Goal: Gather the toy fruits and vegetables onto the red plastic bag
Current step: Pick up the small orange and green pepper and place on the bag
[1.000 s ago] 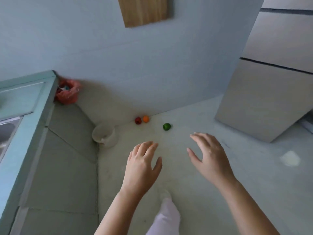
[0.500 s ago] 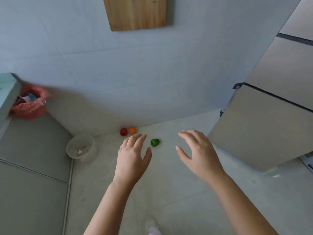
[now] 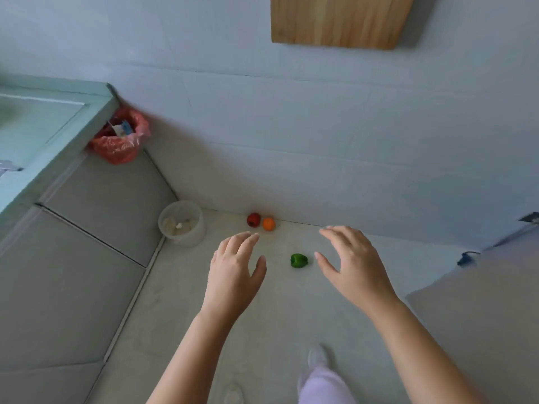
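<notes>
Three toys lie on the pale floor by the wall: a red toy fruit (image 3: 253,219), an orange toy fruit (image 3: 268,224) touching it, and a green toy pepper (image 3: 299,260) nearer to me. My left hand (image 3: 234,269) hovers open left of the pepper, holding nothing. My right hand (image 3: 351,260) hovers open just right of the pepper, fingers spread. A red plastic bag (image 3: 119,138) with scraps inside hangs at the counter's corner, far to the upper left.
A white plastic bucket (image 3: 181,223) stands in the floor corner beside grey cabinet doors (image 3: 96,228). A teal countertop (image 3: 43,135) runs along the left. A wooden board (image 3: 341,20) hangs on the wall. A grey appliance (image 3: 481,301) stands at the right.
The view has swung so the toys sit further right and lower. Both hands stay open and now flank the green pepper, the right one closer to it.
</notes>
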Demonstrator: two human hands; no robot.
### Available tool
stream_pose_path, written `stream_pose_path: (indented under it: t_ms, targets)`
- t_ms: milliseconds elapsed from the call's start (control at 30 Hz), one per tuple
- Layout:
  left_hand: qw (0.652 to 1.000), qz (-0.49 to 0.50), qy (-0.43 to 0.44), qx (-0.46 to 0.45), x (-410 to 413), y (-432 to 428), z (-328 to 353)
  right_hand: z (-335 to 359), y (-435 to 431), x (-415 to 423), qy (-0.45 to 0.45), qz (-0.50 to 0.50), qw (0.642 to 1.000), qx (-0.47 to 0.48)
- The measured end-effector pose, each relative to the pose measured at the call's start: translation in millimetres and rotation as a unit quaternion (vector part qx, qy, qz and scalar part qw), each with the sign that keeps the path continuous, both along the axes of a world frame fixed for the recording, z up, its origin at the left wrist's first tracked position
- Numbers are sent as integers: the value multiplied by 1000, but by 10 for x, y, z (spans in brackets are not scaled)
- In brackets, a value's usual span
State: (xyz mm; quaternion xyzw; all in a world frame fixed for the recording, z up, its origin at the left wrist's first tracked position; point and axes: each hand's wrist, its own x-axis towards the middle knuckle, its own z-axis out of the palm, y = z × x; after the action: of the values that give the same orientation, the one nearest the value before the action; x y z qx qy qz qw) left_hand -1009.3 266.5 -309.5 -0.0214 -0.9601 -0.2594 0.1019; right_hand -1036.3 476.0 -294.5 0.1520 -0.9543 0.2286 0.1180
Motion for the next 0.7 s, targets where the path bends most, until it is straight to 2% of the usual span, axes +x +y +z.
stream_pose_path:
  t_ms: [200, 367, 500, 700]
  targets:
    - [995, 94, -17, 19, -511, 388, -186, -228, 335, -843, -6, 90, 996, -1]
    - [985, 154, -55, 56, -889, 315, -683, -828, 256, -1364, -34, 163, 985, 32]
    - [982, 174, -69, 37, -1284, 108, -1403, -1595, 122, -1775, -73, 173, 982, 36]
    - [976, 184, -108, 33, -1784, -111, -2868, -3032, -81, -2275, -115, 147, 982, 15]
